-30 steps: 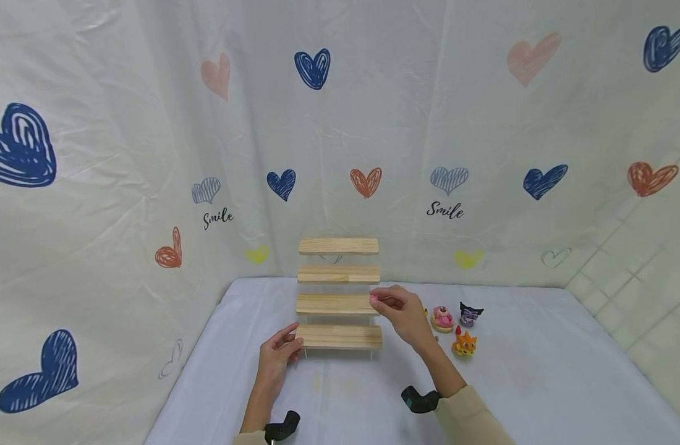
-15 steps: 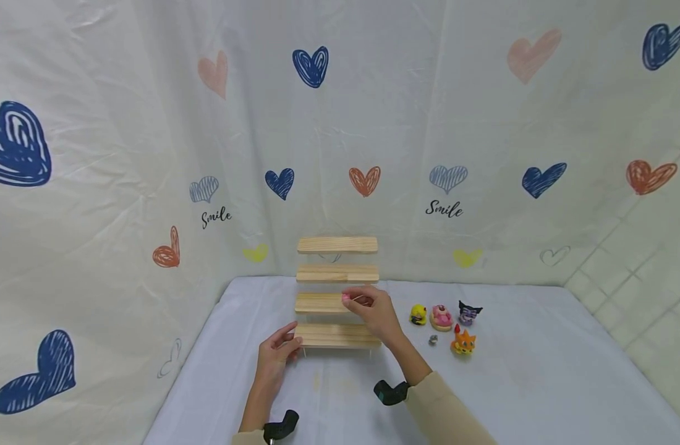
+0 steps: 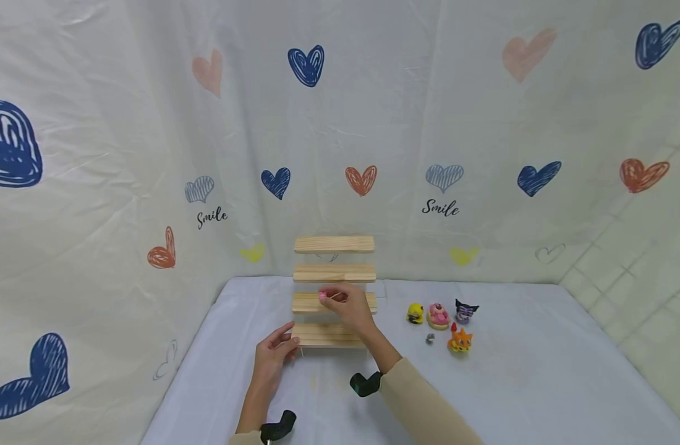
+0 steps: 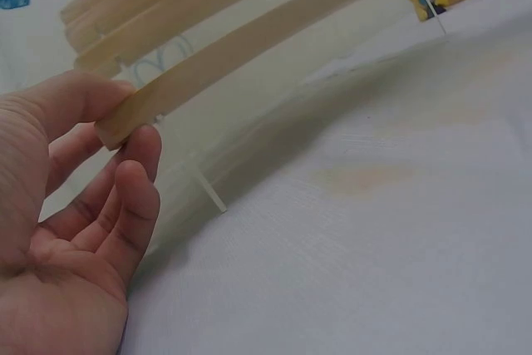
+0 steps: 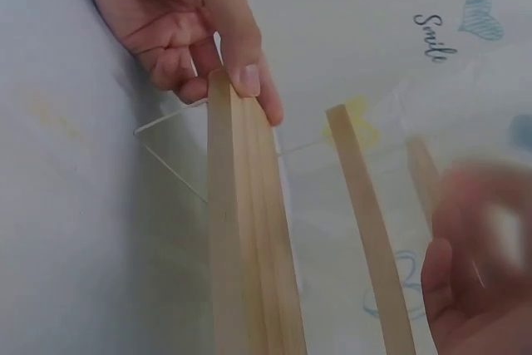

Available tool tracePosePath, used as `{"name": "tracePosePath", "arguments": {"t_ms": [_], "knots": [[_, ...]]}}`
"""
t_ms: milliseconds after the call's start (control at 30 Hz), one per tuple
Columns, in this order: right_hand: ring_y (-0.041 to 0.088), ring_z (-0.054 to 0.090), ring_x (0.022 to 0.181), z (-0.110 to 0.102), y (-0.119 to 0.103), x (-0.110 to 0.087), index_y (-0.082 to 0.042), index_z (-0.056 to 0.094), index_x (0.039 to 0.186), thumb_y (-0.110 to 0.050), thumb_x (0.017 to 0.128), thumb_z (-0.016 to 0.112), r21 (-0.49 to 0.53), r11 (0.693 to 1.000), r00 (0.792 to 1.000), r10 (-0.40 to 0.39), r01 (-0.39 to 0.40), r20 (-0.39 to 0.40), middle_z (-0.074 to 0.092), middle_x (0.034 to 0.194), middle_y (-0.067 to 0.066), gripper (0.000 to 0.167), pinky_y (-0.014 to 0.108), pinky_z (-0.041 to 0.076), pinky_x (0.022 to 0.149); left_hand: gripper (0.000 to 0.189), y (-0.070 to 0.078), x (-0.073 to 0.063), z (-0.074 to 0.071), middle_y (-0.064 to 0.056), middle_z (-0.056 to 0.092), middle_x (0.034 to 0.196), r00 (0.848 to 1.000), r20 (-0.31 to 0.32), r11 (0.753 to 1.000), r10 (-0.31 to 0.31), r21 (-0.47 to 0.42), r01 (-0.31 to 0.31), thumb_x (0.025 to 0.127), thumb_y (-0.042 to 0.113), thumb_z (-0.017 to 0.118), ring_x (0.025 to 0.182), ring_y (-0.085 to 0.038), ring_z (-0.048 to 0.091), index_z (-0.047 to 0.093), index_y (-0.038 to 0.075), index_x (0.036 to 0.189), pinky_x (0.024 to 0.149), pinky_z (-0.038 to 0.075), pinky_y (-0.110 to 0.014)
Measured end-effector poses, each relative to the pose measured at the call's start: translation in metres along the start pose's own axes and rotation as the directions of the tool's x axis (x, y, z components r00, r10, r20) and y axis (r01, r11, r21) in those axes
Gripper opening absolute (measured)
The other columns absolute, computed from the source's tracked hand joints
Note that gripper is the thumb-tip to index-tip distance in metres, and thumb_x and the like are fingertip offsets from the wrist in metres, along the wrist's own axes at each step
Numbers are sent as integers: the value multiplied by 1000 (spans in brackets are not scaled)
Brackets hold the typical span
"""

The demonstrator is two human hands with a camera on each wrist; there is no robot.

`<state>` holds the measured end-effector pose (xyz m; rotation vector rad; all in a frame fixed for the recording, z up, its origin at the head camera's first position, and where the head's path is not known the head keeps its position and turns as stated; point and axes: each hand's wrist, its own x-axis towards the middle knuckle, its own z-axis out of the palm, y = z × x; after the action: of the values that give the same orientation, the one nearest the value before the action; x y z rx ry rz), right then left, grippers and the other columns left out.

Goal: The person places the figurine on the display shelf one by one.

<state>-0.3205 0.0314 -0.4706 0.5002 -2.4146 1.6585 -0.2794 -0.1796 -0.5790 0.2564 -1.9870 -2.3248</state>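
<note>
A wooden tiered shelf stands on the white-covered table in the head view, its pale boards rising in steps toward the back. Its lowest board is held at the left end by my left hand; in the left wrist view the thumb and fingers pinch that end. My right hand is in front of the second board from the bottom. Between its thumb and fingertips it pinches a small pink object, too small to identify. The right wrist view shows the right hand blurred, without the pink object in sight.
Right of the shelf stand small toy figures: a yellow one, a pink one on a tan base, a dark purple one, an orange one and a tiny grey piece. A heart-printed curtain hangs behind.
My right hand has moved left along the second board from its right end, still pinching the pink object. The yellow figure and grey piece have come into full view. The left hand keeps its hold.
</note>
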Motion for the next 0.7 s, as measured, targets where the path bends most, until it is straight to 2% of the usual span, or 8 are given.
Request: {"name": "tracePosePath", "arguments": {"t_ms": [433,700], "knots": [[15,61,82,20,-4,10,-11,78,111,-19,94,75,3,999,999,32,-32,18,73,101,9,19,22,52,68,53,-1,3,2,-6,69,100,1000,-6,1000,6,4,-6,84,9,83,77,-15,70,67,6,134,63,55,-25],[15,61,84,28,-4,13,-12,78,112,-20,94,75,-7,999,999,53,-53,5,72,103,7,20,22,53,68,54,-4,2,-1,-4,70,97,1000,0,1000,25,2,-25,84,11,84,74,-14,70,66,3,135,62,55,-25]]}}
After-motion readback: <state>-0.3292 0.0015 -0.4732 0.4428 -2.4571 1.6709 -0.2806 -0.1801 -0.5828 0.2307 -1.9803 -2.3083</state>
